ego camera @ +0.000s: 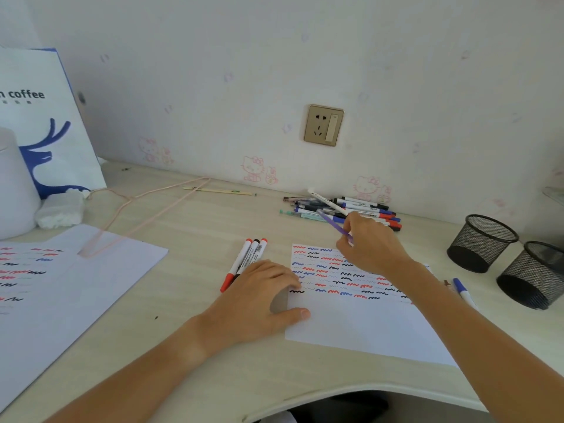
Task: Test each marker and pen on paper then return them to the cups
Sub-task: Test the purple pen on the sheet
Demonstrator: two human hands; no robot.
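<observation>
Two sheets on the desk [189,227]: far left, a large scribbled sheet [61,288] with a pink wire hanger [128,218] lying across its top, next to a white coffee bag [39,117], a white container [12,190] and a wad of tissue [61,210]. Centre-right, the test paper [360,325], top half filled with red, blue and black squiggles, bottom half blank.

Three markers [245,261] lie side by side just left of the test paper, caps on. Left hand [256,300] lies flat, fingers straight, thumb pressing the paper's left edge, heel touching the markers' lower ends.

One loose pile of pens and markers [345,209] sits by the wall, too tangled to count exactly. Right hand [370,245] pinches a purple pen [334,224] between thumb and fingers over the paper's top edge; the tip is hidden by the hand, so contact with the paper can't be confirmed. One blue-capped marker [462,290] lies right of the paper, something small and brown beside it. Two black mesh cups [482,242], both look empty, so nothing is returned yet.

Risks: the left hand may nudge the three markers and roll them; if it lifts, the paper slides under the stroke. A new scribble on the crowded top rows would be unreadable. The forearm may drag over fresh ink or knock the blue-capped marker.
</observation>
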